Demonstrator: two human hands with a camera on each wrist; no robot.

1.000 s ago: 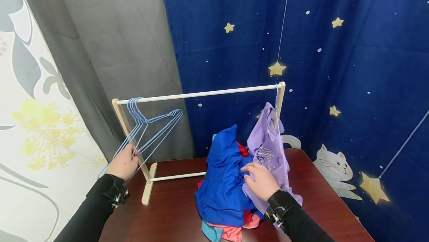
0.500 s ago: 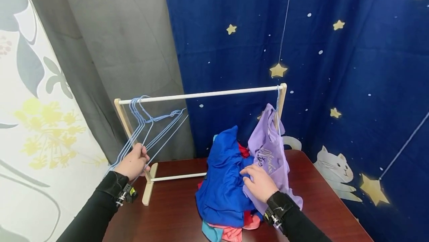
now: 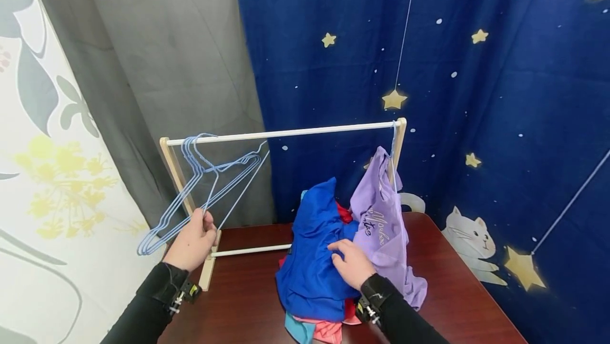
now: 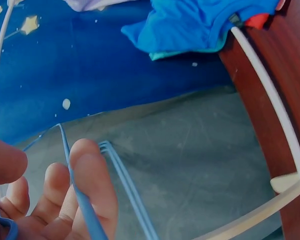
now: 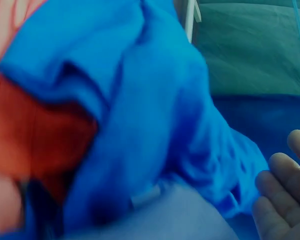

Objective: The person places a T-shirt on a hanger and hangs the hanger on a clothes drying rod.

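Observation:
My left hand grips one blue wire hanger whose hook is up at the rack's top rod. In the left wrist view that hanger's wire runs between the thumb and the curled fingers. Just behind it, several matching hangers hang together. My right hand hovers over a crumpled royal-blue garment, its fingers relaxed and holding nothing. In the right wrist view its fingertips show beside the blue cloth. A purple top with lettering hangs at the rack's right end.
Red, coral and teal clothes lie under the blue garment on the dark wooden table. A small wooden rack with a lower bar stands at the back. Behind it hang grey and starry blue curtains.
My left hand moved right, drawing one hanger apart from the bunch, which swung back left. My right hand slid left from the purple top over the blue garment.

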